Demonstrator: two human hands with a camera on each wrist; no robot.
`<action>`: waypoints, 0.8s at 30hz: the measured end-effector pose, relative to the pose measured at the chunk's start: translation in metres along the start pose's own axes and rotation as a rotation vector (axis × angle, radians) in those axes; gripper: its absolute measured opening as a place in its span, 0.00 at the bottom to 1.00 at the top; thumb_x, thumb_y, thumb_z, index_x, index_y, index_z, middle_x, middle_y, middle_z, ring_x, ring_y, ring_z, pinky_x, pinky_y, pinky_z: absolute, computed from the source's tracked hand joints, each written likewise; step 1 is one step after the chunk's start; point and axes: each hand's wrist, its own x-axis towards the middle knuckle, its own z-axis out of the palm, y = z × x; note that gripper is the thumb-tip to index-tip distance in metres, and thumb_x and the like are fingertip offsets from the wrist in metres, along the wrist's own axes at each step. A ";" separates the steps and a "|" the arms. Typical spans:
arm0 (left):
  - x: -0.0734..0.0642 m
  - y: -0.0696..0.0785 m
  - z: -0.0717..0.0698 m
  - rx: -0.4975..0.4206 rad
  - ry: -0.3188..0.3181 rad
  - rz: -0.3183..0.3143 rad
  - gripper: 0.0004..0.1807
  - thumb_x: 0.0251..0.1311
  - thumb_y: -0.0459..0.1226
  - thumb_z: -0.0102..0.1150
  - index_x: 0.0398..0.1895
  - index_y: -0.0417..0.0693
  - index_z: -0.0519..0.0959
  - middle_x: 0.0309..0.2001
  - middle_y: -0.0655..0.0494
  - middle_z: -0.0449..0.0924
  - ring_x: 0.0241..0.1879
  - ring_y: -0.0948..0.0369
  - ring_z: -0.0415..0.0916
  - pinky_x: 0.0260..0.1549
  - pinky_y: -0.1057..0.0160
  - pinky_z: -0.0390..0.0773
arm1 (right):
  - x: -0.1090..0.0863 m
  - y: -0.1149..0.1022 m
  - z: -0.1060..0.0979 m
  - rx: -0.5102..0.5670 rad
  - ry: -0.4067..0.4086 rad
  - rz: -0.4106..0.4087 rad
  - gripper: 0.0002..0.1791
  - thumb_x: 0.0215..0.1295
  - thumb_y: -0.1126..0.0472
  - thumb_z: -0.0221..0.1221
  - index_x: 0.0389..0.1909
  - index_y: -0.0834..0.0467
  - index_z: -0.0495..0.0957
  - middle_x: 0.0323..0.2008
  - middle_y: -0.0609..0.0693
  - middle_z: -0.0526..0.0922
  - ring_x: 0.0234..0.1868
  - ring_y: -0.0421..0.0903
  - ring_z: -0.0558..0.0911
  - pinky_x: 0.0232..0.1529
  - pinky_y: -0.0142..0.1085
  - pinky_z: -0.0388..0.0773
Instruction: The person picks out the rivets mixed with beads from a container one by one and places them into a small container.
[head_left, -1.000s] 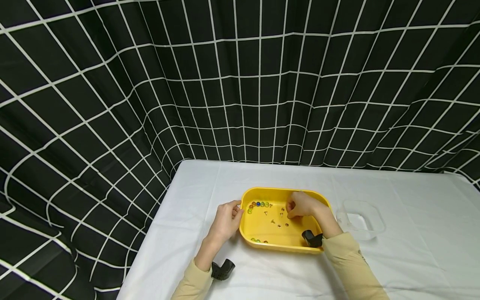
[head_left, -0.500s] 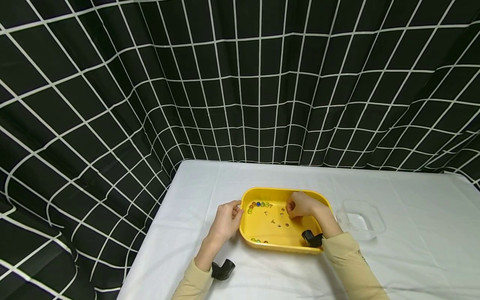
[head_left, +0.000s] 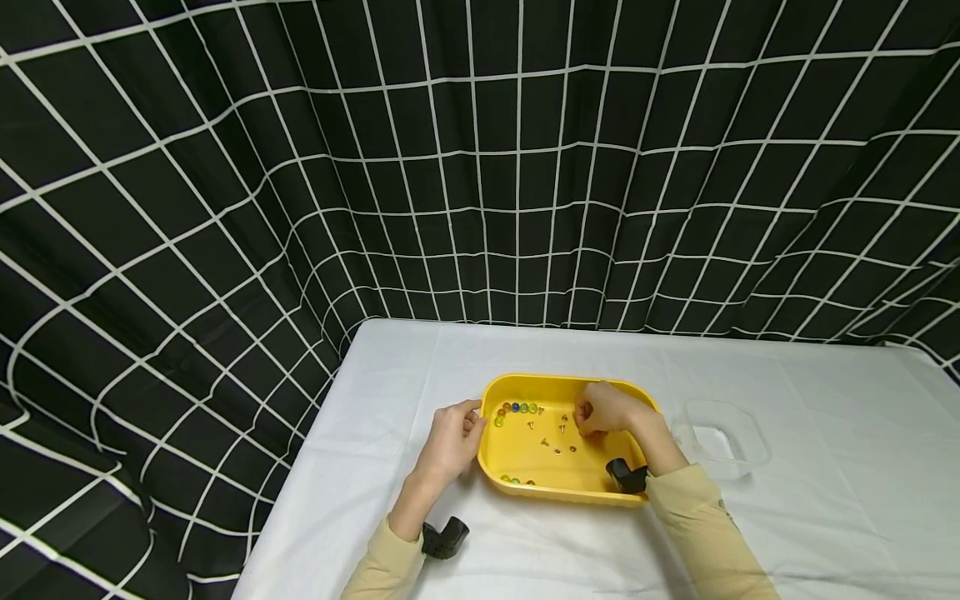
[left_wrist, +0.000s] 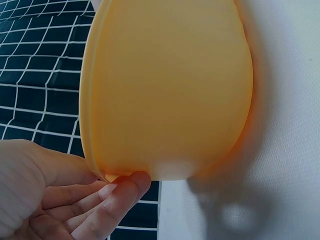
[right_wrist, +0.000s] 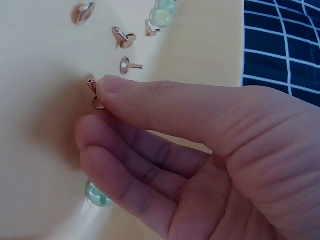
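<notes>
A yellow tray (head_left: 558, 496) lies on the white table, holding brassy rivets and glass marbles. My left hand (head_left: 450, 442) pinches the tray's left rim between thumb and fingers, as the left wrist view shows. My right hand (head_left: 611, 408) reaches inside the tray at its right half. In the right wrist view its thumb tip is at a small copper-coloured rivet (right_wrist: 94, 90), pinching it with the index finger hidden behind the thumb; the other fingers curl below. Several more rivets (head_left: 562, 429) lie scattered mid-tray, one of them a rivet (right_wrist: 127, 65) just beyond the thumb.
A row of marbles (head_left: 516, 407) lines the tray's back left corner, and a few marbles (head_left: 516, 480) sit along the front wall. To the tray's right stands a clear plastic container (head_left: 723, 442). A black grid-patterned curtain (head_left: 517, 208) hangs behind the table.
Hardly anything differs. Both hands stay where they were, the left at the rim and the right low in the tray, with only a very slight shift in the view.
</notes>
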 end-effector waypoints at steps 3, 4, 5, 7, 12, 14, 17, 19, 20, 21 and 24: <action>0.000 0.000 0.000 -0.005 -0.005 -0.003 0.14 0.58 0.26 0.56 0.47 0.25 0.75 0.30 0.46 0.78 0.27 0.60 0.78 0.25 0.73 0.77 | -0.002 0.001 -0.002 -0.010 0.011 -0.025 0.07 0.47 0.74 0.61 0.17 0.62 0.75 0.14 0.46 0.72 0.17 0.38 0.69 0.20 0.29 0.68; -0.001 0.000 0.000 -0.006 -0.006 -0.004 0.14 0.58 0.26 0.56 0.47 0.25 0.75 0.30 0.46 0.78 0.27 0.60 0.78 0.25 0.73 0.77 | -0.003 0.001 -0.003 -0.014 0.016 -0.029 0.07 0.47 0.74 0.61 0.16 0.62 0.75 0.14 0.46 0.72 0.16 0.38 0.69 0.20 0.29 0.68; -0.001 0.000 0.000 -0.005 -0.006 -0.004 0.14 0.58 0.26 0.56 0.47 0.25 0.75 0.30 0.46 0.78 0.27 0.60 0.78 0.25 0.72 0.77 | -0.004 0.001 -0.004 -0.017 0.021 -0.032 0.07 0.47 0.74 0.61 0.16 0.62 0.75 0.14 0.46 0.72 0.16 0.38 0.69 0.20 0.29 0.68; -0.001 0.000 0.000 -0.003 -0.006 -0.004 0.14 0.58 0.26 0.56 0.47 0.25 0.75 0.30 0.45 0.78 0.27 0.59 0.78 0.25 0.72 0.77 | -0.005 0.000 -0.006 -0.018 0.026 -0.022 0.07 0.47 0.73 0.61 0.17 0.62 0.74 0.14 0.46 0.71 0.16 0.39 0.69 0.20 0.29 0.68; -0.001 0.000 0.000 -0.001 -0.002 -0.002 0.14 0.58 0.25 0.56 0.47 0.25 0.75 0.30 0.45 0.78 0.27 0.59 0.78 0.25 0.72 0.77 | -0.009 -0.003 -0.009 -0.009 0.034 0.009 0.07 0.48 0.74 0.61 0.17 0.63 0.74 0.15 0.47 0.71 0.16 0.39 0.69 0.20 0.30 0.69; -0.001 0.000 0.000 -0.003 -0.002 -0.002 0.14 0.58 0.25 0.56 0.47 0.25 0.75 0.30 0.45 0.78 0.27 0.59 0.78 0.25 0.72 0.77 | -0.011 -0.004 -0.011 -0.008 0.042 0.010 0.07 0.48 0.74 0.61 0.17 0.63 0.74 0.15 0.47 0.71 0.16 0.40 0.69 0.20 0.30 0.69; -0.001 0.000 0.000 -0.005 -0.002 -0.001 0.14 0.58 0.25 0.56 0.47 0.25 0.75 0.30 0.45 0.78 0.27 0.60 0.78 0.25 0.72 0.77 | -0.013 -0.005 -0.013 -0.022 0.052 0.000 0.07 0.49 0.74 0.60 0.17 0.63 0.74 0.15 0.47 0.71 0.16 0.39 0.69 0.20 0.30 0.69; 0.000 0.000 -0.001 -0.008 -0.001 -0.001 0.14 0.58 0.25 0.56 0.47 0.25 0.75 0.30 0.45 0.78 0.27 0.60 0.78 0.25 0.73 0.77 | -0.015 -0.006 -0.015 -0.027 0.057 0.001 0.08 0.49 0.74 0.60 0.17 0.62 0.74 0.15 0.46 0.71 0.16 0.40 0.69 0.21 0.30 0.69; 0.000 0.000 -0.001 -0.009 -0.001 0.000 0.14 0.58 0.25 0.56 0.47 0.25 0.75 0.30 0.45 0.78 0.27 0.59 0.78 0.25 0.73 0.77 | -0.015 -0.006 -0.016 -0.032 0.058 -0.002 0.08 0.49 0.74 0.60 0.18 0.62 0.74 0.15 0.46 0.71 0.17 0.40 0.69 0.21 0.30 0.69; 0.000 0.000 -0.001 -0.010 -0.001 0.000 0.14 0.58 0.25 0.56 0.47 0.25 0.75 0.30 0.45 0.78 0.27 0.59 0.78 0.25 0.73 0.77 | -0.016 -0.006 -0.016 -0.035 0.058 -0.004 0.08 0.50 0.74 0.60 0.18 0.62 0.74 0.15 0.46 0.71 0.17 0.40 0.69 0.21 0.30 0.68; 0.000 0.001 -0.001 -0.011 -0.002 0.000 0.14 0.58 0.25 0.56 0.47 0.25 0.75 0.30 0.45 0.78 0.27 0.59 0.78 0.25 0.73 0.77 | -0.018 -0.006 -0.018 -0.040 0.063 0.000 0.08 0.51 0.74 0.60 0.18 0.62 0.74 0.16 0.46 0.70 0.18 0.40 0.69 0.22 0.31 0.68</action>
